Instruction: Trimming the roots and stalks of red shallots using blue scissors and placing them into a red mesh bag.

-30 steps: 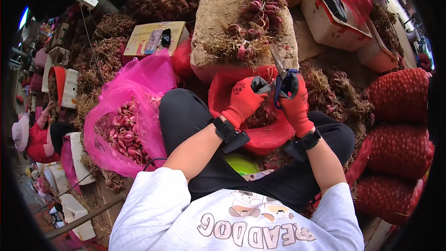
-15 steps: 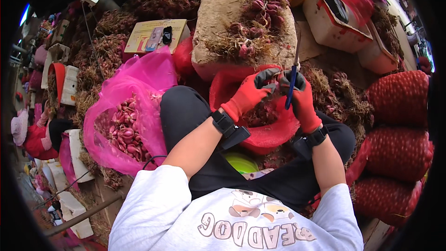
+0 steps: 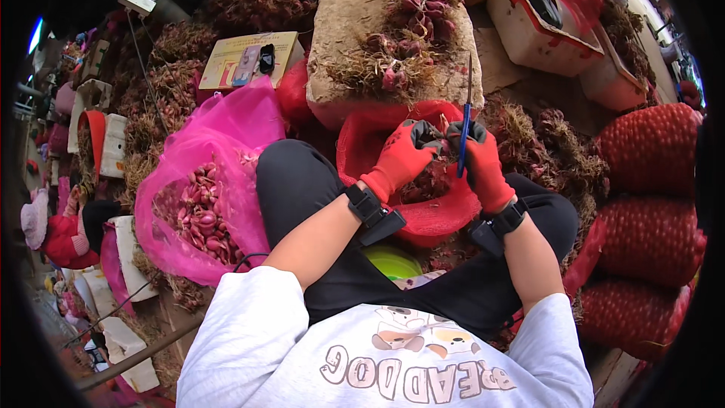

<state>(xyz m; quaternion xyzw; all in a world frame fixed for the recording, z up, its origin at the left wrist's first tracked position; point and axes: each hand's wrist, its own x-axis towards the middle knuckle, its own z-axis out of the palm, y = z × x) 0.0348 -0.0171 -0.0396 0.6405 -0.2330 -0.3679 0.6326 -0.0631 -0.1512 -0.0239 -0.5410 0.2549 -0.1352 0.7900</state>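
Observation:
Both hands wear red gloves with dark grey fingers and meet above a red mesh bag (image 3: pixel 445 215) that holds shallots. My left hand (image 3: pixel 408 153) is closed, its fingertips pinching what seems to be a shallot (image 3: pixel 439 134), mostly hidden. My right hand (image 3: pixel 483 157) is closed round a blue-handled tool (image 3: pixel 464 140) with a thin pointed blade, upright in the view; whether it is a knife or scissors is unclear. Beyond the hands, a worn foam block (image 3: pixel 343 38) carries bunched shallots (image 3: pixel 427 11) with dry stalks. A pink mesh bag (image 3: pixel 166 174) of loose shallots (image 3: pixel 205 215) lies by my left knee.
Filled red mesh sacks (image 3: pixel 649 151) are stacked at the right. Heaped bunches with dry stalks (image 3: pixel 547 140) lie beside my right knee. A white foam box (image 3: pixel 521 23) stands far right; a carton (image 3: pixel 223 60) carries a phone. Another person (image 3: pixel 72 234) sits far left.
The view has shifted slightly. Both hands have come a little lower and the fingertips draw apart slightly; the blade is still in my right hand.

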